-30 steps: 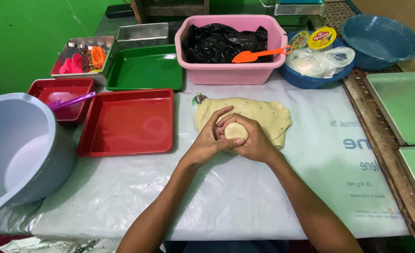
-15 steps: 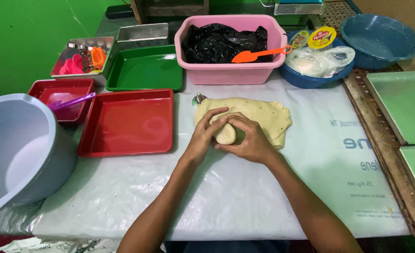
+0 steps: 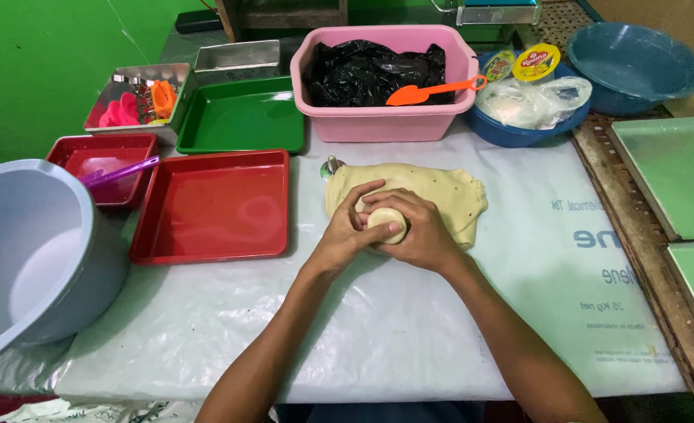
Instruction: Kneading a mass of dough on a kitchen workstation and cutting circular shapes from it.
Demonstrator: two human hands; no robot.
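A flat sheet of pale yellow dough [image 3: 441,192] lies on the white plastic-covered table [image 3: 409,329]. Over its near edge both my hands cup a small round ball of dough [image 3: 384,223]. My left hand [image 3: 347,231] wraps the ball from the left, thumb over its top. My right hand [image 3: 417,231] closes round it from the right, fingers curled behind. A small metal cutter [image 3: 331,166] stands at the dough sheet's far left corner.
A large red tray [image 3: 214,207] lies left of the dough, a smaller red tray with a purple tool [image 3: 100,160] beyond it, a green tray [image 3: 241,117] behind. A grey basin [image 3: 26,258] sits far left. A pink tub with an orange scoop [image 3: 433,90], blue bowls and green trays [image 3: 675,184] stand behind and right.
The dough ball has turned in my hands; it shows more between my fingers now than half a second ago. My hands stay over the same spot.
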